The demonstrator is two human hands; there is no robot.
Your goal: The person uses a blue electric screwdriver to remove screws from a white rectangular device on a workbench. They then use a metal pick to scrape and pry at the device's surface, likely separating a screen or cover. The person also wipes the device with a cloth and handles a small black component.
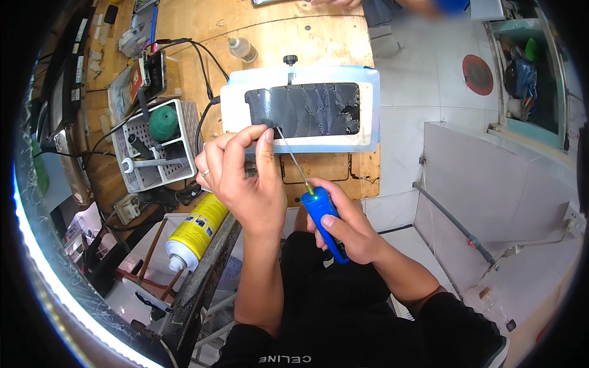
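In my right hand [346, 224] is a blue handheld electric glue remover [322, 222] with a small green light and a thin metal rod. The rod slants up and left, its tip at the lower edge of a dark phone-sized screen panel [294, 110]. The panel has wrinkled, torn black film, most ragged at its right end. It lies on a white and pale blue heating plate [372, 122]. My left hand [242, 165] is beside the rod tip, thumb and index finger pinched together over the panel's lower edge. Whatever they pinch is hidden.
Left of the plate stands a white basket [147, 175] with a green ball-shaped item and a wrench. A yellow spray can [197, 230] lies at the bench edge. Behind are a small clear bottle [242, 50], black cables and a black knob [290, 59]. Another person's hand shows at the top.
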